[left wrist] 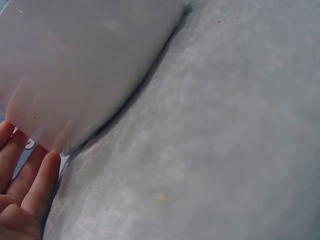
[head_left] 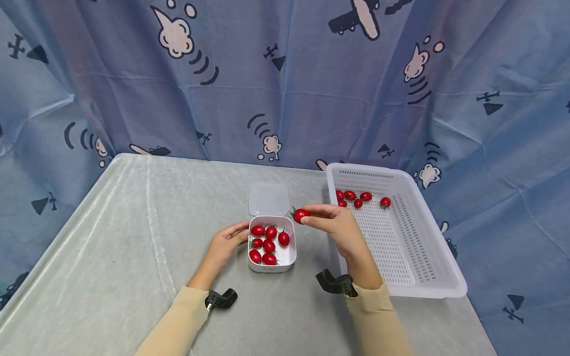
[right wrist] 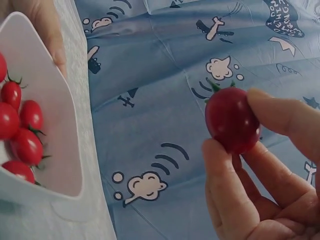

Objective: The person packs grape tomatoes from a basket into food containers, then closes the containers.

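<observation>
Between thumb and fingertips my right hand [head_left: 335,225] pinches a red cherry tomato [right wrist: 232,120] with a green calyx. It is raised near the upper right corner of a small white box [head_left: 287,262]. Several cherry tomatoes [head_left: 269,245] lie inside that box, some with stems. My left hand [head_left: 226,245] rests against the box's left side, its fingertips [left wrist: 49,165] touching the wall and its fingers fairly straight. The clear lid [head_left: 268,199] extends behind the box, flat over the table.
To the right stands a large white perforated basket [head_left: 441,257], with several more cherry tomatoes [head_left: 366,196] near its far end. A pale cloth covers the table [head_left: 111,257]. Behind it hangs a blue patterned curtain [head_left: 240,64].
</observation>
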`<state>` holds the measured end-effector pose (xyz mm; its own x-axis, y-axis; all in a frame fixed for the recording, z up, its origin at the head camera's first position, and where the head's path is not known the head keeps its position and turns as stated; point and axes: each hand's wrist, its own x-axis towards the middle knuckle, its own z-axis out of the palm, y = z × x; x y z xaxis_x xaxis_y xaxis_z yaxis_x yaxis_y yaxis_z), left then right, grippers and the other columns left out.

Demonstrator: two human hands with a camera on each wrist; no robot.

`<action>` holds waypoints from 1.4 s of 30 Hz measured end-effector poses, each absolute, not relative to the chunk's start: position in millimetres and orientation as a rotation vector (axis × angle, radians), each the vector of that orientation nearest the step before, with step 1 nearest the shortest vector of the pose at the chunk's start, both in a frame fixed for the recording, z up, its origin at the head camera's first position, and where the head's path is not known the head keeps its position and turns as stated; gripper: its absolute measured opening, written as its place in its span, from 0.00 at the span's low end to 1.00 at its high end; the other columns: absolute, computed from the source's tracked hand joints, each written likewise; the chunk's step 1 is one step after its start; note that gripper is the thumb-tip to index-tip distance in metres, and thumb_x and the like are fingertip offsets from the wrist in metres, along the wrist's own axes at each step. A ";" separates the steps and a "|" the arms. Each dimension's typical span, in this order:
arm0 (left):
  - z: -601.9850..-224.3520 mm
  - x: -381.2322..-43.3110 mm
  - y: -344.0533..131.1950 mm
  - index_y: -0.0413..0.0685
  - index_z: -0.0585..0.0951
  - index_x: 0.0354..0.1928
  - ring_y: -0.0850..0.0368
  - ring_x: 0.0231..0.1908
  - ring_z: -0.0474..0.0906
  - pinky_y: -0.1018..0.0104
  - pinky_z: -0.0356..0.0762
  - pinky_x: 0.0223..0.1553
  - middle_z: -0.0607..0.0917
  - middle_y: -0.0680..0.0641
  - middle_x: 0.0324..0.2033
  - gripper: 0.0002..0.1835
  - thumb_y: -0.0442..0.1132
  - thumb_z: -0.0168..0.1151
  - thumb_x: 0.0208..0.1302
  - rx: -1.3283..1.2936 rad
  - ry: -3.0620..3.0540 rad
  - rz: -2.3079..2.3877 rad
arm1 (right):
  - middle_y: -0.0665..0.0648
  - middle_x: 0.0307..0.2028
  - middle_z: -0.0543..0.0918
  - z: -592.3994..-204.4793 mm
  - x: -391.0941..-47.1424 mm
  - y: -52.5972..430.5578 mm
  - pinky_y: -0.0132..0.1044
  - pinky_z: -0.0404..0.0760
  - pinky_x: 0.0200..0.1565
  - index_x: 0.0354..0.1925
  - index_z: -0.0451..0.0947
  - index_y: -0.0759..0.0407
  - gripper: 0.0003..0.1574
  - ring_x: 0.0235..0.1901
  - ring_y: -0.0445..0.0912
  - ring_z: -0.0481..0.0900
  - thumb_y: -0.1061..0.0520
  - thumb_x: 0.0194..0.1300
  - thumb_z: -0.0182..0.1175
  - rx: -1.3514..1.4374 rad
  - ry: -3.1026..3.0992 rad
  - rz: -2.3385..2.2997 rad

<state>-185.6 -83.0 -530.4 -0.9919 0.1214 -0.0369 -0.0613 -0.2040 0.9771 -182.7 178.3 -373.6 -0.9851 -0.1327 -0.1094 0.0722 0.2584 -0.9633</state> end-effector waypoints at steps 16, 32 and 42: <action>-531.0 -188.0 -81.9 0.29 0.75 0.62 0.68 0.48 0.83 0.74 0.82 0.52 0.78 0.29 0.60 0.22 0.32 0.61 0.69 0.083 1.907 2.357 | 0.52 0.38 0.90 -395.6 -186.8 152.5 0.33 0.82 0.48 0.49 0.84 0.68 0.20 0.40 0.40 0.84 0.61 0.58 0.71 -0.058 2.333 -1.774; -530.4 -186.6 -80.8 0.29 0.75 0.62 0.69 0.47 0.83 0.74 0.82 0.51 0.78 0.29 0.59 0.22 0.33 0.62 0.68 0.050 1.906 2.349 | 0.60 0.35 0.90 -431.9 -187.2 124.0 0.40 0.84 0.36 0.43 0.87 0.66 0.18 0.28 0.40 0.81 0.60 0.53 0.74 0.022 2.380 -1.684; -530.5 -185.3 -81.8 0.30 0.77 0.61 0.69 0.48 0.83 0.74 0.82 0.51 0.80 0.31 0.59 0.22 0.33 0.62 0.68 0.020 1.933 2.333 | 0.60 0.41 0.89 -445.9 -192.4 115.4 0.30 0.82 0.37 0.40 0.89 0.63 0.16 0.37 0.41 0.80 0.60 0.51 0.76 -0.036 2.528 -1.542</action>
